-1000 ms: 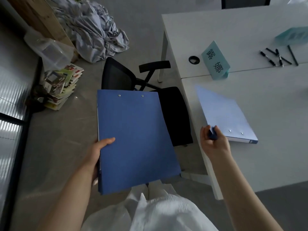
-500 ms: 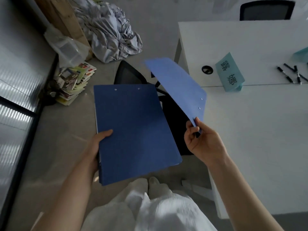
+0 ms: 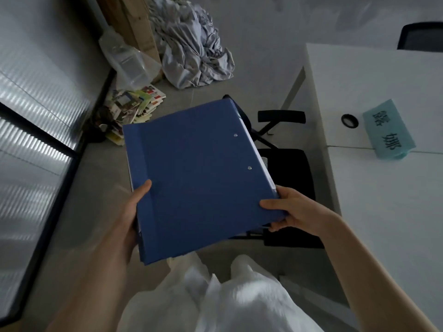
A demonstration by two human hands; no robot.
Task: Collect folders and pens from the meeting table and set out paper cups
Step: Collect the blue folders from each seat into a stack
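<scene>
A stack of blue folders (image 3: 199, 178) is held flat in front of me, above the floor and a black chair. My left hand (image 3: 133, 212) grips its left edge, thumb on the top cover. My right hand (image 3: 291, 209) grips the near right corner, thumb on top and fingers underneath. The top folder shows two metal rivets near its right edge; the folder beneath shows only as thin edges. The white meeting table (image 3: 383, 200) lies to the right. No pens or paper cups are in view.
A teal name card (image 3: 388, 129) stands on the table beside a round cable hole (image 3: 349, 121). A black office chair (image 3: 287, 168) sits below the folders, another chair (image 3: 419, 35) at the far right. Crumpled cloth (image 3: 191, 44), magazines (image 3: 131, 106) and a plastic box (image 3: 129, 61) lie by the wall.
My right hand lifted the lighter blue folder off the table and laid it on the folder in my left hand. Both hands now hold the stack, and my view has turned left.
</scene>
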